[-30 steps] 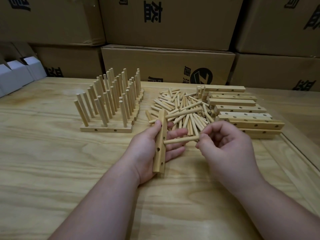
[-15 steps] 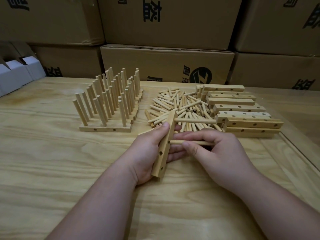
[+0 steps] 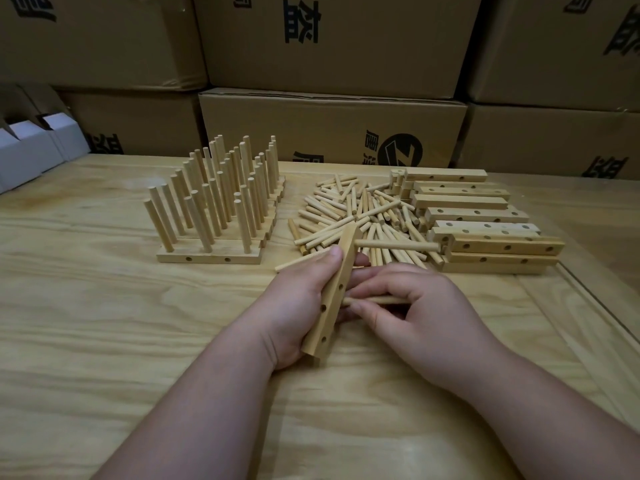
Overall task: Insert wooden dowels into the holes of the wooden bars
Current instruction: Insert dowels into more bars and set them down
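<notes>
Holding 1 bar (image 3: 331,295) w/ 2 dowels (image 3: 398,244), both hands.

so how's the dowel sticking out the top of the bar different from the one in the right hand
The upper dowel stands free in the held bar, untouched; the lower dowel is pinched by the right hand, its tip just at a hole. The upper shows full length; fingers cover part of the lower. Both look alike and point right.

A pale wooden table (image 3: 104,341) carries finished dowelled bars (image 3: 214,216), loose dowels (image 3: 349,216) and stacked empty bars (image 3: 485,230).
</notes>
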{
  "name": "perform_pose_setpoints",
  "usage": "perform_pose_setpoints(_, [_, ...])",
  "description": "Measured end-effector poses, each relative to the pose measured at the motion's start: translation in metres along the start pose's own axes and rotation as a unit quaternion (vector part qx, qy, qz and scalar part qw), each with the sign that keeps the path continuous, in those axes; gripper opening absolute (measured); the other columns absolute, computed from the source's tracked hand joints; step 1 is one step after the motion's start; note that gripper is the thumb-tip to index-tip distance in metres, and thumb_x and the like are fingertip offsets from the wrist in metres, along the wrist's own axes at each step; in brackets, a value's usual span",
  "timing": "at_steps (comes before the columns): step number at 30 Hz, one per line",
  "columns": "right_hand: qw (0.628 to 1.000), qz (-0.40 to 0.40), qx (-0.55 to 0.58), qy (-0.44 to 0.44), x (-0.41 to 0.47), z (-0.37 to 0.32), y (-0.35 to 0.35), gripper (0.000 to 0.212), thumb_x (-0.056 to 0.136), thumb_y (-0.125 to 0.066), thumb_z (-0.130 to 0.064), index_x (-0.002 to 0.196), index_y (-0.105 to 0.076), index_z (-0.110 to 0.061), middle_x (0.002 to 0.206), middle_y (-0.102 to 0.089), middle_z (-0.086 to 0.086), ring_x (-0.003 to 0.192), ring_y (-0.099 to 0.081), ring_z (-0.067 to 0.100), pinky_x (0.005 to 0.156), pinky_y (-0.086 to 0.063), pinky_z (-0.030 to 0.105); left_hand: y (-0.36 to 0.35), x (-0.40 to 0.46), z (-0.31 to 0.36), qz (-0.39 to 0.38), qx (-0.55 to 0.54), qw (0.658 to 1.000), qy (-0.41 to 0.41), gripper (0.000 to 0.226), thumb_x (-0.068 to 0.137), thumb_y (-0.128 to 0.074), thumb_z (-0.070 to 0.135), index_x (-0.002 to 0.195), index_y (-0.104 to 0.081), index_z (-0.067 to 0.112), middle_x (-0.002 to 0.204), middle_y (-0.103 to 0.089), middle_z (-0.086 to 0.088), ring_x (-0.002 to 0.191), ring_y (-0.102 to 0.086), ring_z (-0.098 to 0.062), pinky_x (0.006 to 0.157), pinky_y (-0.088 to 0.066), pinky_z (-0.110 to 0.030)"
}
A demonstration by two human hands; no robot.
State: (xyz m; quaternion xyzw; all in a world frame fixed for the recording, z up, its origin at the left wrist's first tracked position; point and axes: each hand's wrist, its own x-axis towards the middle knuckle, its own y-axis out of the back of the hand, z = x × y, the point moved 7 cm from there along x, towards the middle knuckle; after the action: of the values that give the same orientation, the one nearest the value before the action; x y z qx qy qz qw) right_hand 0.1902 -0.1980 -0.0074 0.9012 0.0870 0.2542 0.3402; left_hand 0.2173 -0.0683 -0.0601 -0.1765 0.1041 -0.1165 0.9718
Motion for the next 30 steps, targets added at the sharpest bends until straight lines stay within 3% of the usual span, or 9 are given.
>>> perform_pose_setpoints(4, [0.998,0.051,0.038,0.004,-0.003,-0.001,0.007,0.017,0.082,-0.078,-0.011,0.087,-0.079,-0.028,0.093,-0.071,-0.022,0.097,-0.065,-0.006,0.081,-0.048,0.008,-0.001,0.001,0.001,-0.004,-0.062,0.998,0.009,0.045,0.109,-0.035,0.04,0.124,-0.06,0.006,0.111,-0.076,-0.015,0.099,-0.075,-0.028,0.075,-0.063,-0.035])
perform_pose_setpoints(8, [0.99,0.108,0.087,-0.016,-0.003,0.003,0.02,0.022,0.084,-0.076,-0.013,0.088,-0.078,-0.034,0.089,-0.073,-0.018,0.092,-0.068,0.0,0.076,-0.051,0.012,0.003,0.004,-0.002,0.007,-0.097,0.995,0.014,0.044,0.108,-0.038,0.04,0.122,-0.061,0.005,0.111,-0.075,-0.019,0.102,-0.074,-0.034,0.084,-0.062,-0.046])
perform_pose_setpoints(12, [0.99,0.068,0.121,-0.034,-0.002,0.003,0.012,0.019,0.084,-0.078,-0.01,0.092,-0.081,-0.027,0.09,-0.075,-0.02,0.093,-0.067,-0.007,0.079,-0.047,0.006,0.001,0.004,-0.002,-0.01,-0.106,0.994,0.013,0.044,0.108,-0.037,0.04,0.126,-0.057,0.005,0.114,-0.074,-0.019,0.102,-0.074,-0.033,0.076,-0.062,-0.041])
perform_pose_setpoints(17, [0.992,0.04,0.104,-0.057,0.0,0.006,0.012,0.02,0.082,-0.079,-0.021,0.094,-0.079,-0.037,0.093,-0.073,-0.028,0.094,-0.065,-0.013,0.082,-0.046,0.004,0.002,0.006,-0.002,-0.015,-0.09,0.996,0.006,0.045,0.108,-0.035,0.041,0.129,-0.053,0.006,0.118,-0.073,-0.017,0.107,-0.072,-0.033,0.085,-0.061,-0.043])
perform_pose_setpoints(24, [0.985,0.016,0.158,-0.068,0.0,0.013,0.01,0.02,0.082,-0.079,-0.019,0.1,-0.081,-0.025,0.098,-0.076,-0.021,0.099,-0.066,-0.009,0.084,-0.047,0.005,0.003,0.007,-0.003,-0.014,-0.065,0.998,0.003,0.047,0.107,-0.037,0.045,0.129,-0.054,0.007,0.118,-0.074,-0.015,0.106,-0.073,-0.031,0.089,-0.06,-0.044])
perform_pose_setpoints(27, [0.989,-0.003,0.123,-0.078,0.001,0.015,0.008,0.019,0.085,-0.077,-0.018,0.097,-0.08,-0.032,0.095,-0.072,-0.032,0.096,-0.064,-0.015,0.078,-0.043,0.0,0.0,0.006,-0.002,-0.019,-0.061,0.998,0.0,0.047,0.108,-0.034,0.043,0.129,-0.053,0.006,0.118,-0.074,-0.015,0.108,-0.072,-0.031,0.088,-0.061,-0.042])
perform_pose_setpoints(30, [0.999,-0.041,-0.023,-0.027,0.002,0.002,0.006,0.02,0.091,-0.07,-0.027,0.102,-0.077,-0.042,0.086,-0.065,-0.041,0.098,-0.059,-0.017,0.077,-0.044,0.004,-0.002,0.005,-0.001,-0.018,-0.044,0.999,-0.005,0.045,0.108,-0.034,0.041,0.128,-0.054,0.005,0.116,-0.075,-0.014,0.107,-0.073,-0.028,0.086,-0.062,-0.039])
